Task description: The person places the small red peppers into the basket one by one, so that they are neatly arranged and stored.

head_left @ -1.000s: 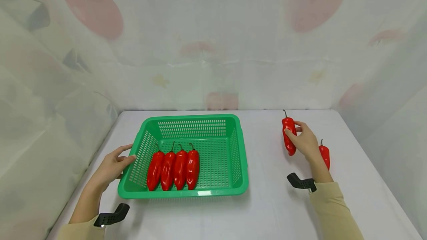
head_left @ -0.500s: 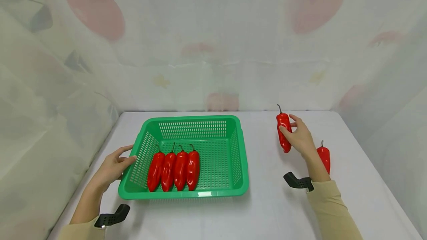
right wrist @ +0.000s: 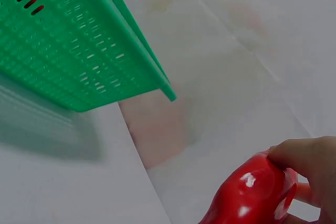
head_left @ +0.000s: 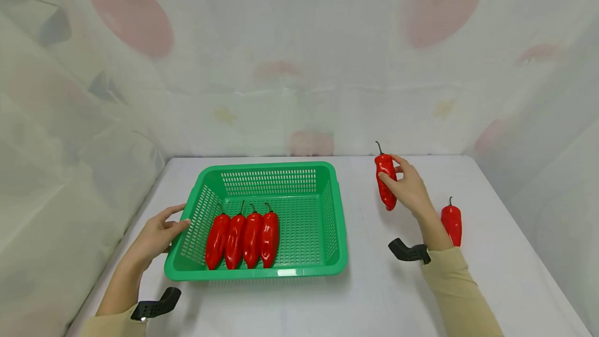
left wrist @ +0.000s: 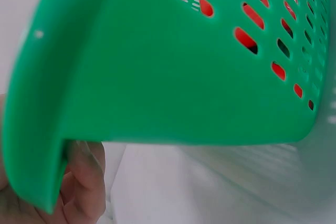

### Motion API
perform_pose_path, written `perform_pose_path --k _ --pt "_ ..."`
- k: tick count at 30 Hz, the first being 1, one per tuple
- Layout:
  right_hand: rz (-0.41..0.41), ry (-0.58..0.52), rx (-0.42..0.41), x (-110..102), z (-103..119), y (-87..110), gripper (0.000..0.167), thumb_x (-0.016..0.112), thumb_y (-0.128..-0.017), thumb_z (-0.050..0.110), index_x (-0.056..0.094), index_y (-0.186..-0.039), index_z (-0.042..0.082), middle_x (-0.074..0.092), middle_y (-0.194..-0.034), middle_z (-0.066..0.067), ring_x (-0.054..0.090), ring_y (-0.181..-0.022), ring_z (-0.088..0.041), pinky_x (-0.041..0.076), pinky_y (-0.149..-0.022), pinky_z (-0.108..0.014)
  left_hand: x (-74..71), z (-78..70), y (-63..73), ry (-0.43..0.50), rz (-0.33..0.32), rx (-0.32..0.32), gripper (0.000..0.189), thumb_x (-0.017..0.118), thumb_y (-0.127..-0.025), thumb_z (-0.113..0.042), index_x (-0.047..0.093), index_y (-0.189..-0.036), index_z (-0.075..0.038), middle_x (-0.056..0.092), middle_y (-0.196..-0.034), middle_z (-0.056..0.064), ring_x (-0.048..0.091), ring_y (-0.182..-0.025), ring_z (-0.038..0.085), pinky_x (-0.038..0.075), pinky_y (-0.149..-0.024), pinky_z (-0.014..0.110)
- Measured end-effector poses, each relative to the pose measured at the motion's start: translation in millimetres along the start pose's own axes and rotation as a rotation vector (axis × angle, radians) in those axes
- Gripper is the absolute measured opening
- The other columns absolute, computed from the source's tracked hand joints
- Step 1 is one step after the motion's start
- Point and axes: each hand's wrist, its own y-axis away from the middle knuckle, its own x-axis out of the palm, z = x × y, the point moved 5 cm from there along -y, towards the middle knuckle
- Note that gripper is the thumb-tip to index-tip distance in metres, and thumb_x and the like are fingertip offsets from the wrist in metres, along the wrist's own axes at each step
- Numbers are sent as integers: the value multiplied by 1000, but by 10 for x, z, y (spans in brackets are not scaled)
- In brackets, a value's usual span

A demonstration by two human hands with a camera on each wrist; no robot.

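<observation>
A green perforated basket (head_left: 304,272) stands left of centre on the white table, with several red peppers (head_left: 251,238) lying side by side in its left half, stems toward the back. My left hand (head_left: 156,235) grips the basket's left rim, thumb on top and fingers beneath; the left wrist view shows the fingers (left wrist: 84,182) under the rim. To the right of the basket, my right hand (head_left: 407,186) pinches another red pepper (head_left: 386,181) between thumb and fingers, its stem pointing up and back. That pepper (right wrist: 247,192) also shows in the right wrist view, apart from the basket.
One more red pepper (head_left: 452,222) lies on the table (head_left: 496,269) at the right, partly hidden behind my right forearm. Pale patterned curtains (head_left: 299,56) enclose the table at the back and both sides.
My right hand has moved left and slightly toward the back with the pepper, closer to the basket. The left hand and basket have stayed in place. More of the pepper at the right now shows.
</observation>
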Motion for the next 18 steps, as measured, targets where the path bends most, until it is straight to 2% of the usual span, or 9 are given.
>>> perform_pose_path --k 10,18 --pt "12 -57 -17 122 231 -51 67 58 -88 30 25 -143 9 40 -134 -21 52 -99 -34 53 -77 -47 -2 -1 6 3 4 -1 69 52 -93 -37 20 -146 -8 57 -110 29 66 -76 24 56 -64 39" --pt "26 -69 -26 193 415 -91 67 60 -88 29 25 -141 8 43 -131 -20 52 -99 -34 54 -77 -46 -1 -2 1 2 4 7 68 52 -93 -37 20 -146 -8 58 -109 27 66 -76 24 56 -63 38"
